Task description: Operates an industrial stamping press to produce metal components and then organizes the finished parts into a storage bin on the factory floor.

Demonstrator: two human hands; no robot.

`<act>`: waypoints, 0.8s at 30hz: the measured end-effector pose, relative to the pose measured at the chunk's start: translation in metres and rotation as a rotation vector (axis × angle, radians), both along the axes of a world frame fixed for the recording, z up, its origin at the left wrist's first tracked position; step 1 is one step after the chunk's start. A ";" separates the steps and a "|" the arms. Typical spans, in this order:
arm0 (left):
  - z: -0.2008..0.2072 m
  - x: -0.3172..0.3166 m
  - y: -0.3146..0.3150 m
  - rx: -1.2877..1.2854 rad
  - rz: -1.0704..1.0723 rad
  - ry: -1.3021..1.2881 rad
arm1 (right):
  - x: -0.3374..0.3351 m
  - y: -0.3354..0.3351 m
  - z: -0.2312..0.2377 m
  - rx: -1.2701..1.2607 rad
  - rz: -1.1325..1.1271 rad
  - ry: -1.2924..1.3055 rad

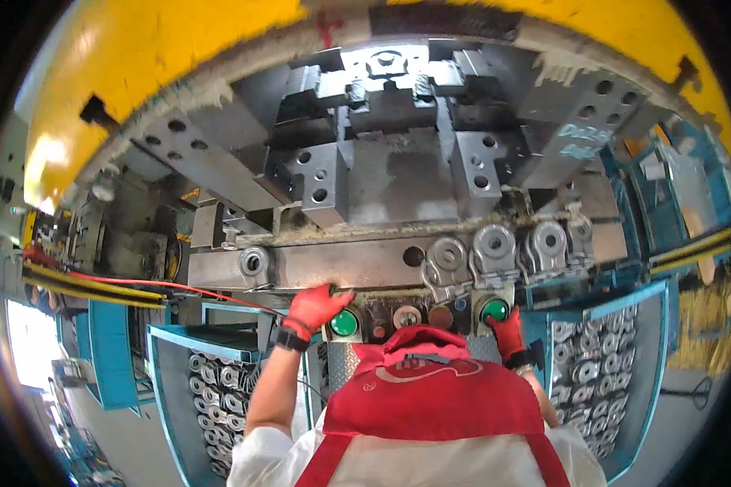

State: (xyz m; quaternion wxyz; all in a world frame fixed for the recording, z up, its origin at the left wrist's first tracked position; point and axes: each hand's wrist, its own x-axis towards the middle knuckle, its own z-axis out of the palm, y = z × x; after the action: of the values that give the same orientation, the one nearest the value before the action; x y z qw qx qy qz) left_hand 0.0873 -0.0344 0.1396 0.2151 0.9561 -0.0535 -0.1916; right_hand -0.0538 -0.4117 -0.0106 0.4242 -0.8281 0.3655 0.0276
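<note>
Green buttons (pixel 343 323) are sitting apart, probably to occupy both hands: left hand (pixel 313 308) and right hand (pixel 508 334) are resting beside them, grips impossible to tell.

1. Grey floor (pixel 114 422) is spreading past the near left corner of the steel ledge (pixel 333 264) and is showing again past its near right corner
2. A blue metal cabinet (pixel 110 349) is standing off the ledge's left end
3. Beyond it, a bright white rectangle (pixel 31 345) is glowing, too washed out to tell as window or doorway
4. Blue racking (pixel 666 183) is rising off the ledge's right end, with a yellow ribbed surface (pixel 702 333) lying nearer
5. White light (pixel 357 58) is shining beyond the ledge's far edge
</note>
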 end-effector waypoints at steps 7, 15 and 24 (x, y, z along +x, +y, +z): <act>0.119 0.172 -0.116 -0.478 0.047 -0.779 | -0.004 -0.003 -0.002 0.055 -0.015 -0.021; 0.100 0.355 -0.222 0.058 0.264 -0.259 | -0.021 0.006 -0.003 -0.061 -0.134 0.044; 0.114 0.355 -0.204 -0.131 0.343 -0.356 | 0.022 0.030 0.073 -0.284 -0.224 -0.373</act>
State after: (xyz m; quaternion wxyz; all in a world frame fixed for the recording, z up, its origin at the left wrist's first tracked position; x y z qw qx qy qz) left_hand 0.4421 -0.2388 0.2537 0.2933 0.9539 0.0602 0.0229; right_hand -0.0319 -0.3816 0.0624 0.3641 -0.8244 0.3707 -0.2243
